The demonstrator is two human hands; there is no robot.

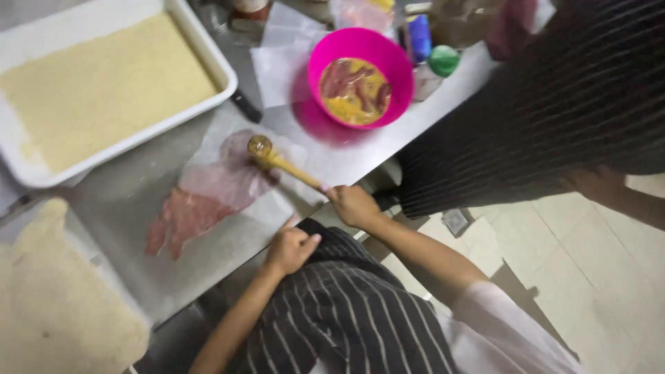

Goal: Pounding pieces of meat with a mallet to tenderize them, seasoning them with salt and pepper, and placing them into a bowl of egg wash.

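My right hand (352,205) grips the wooden handle of a meat mallet (277,161). Its metal head rests on a flat slice of raw pink meat (201,204) lying under clear film on the steel table (125,201). My left hand (291,249) is a closed fist at the table's near edge, beside the meat, with nothing visible in it. My striped apron fills the bottom of the view.
A pink bowl (360,76) holds meat pieces in yellow egg. A white tray of pale crumbs (104,83) sits at the top left, and another pale-filled tray (55,298) at the bottom left. Small bottles (429,52) stand behind the bowl. Another person in dark striped clothes (554,104) stands at the right.
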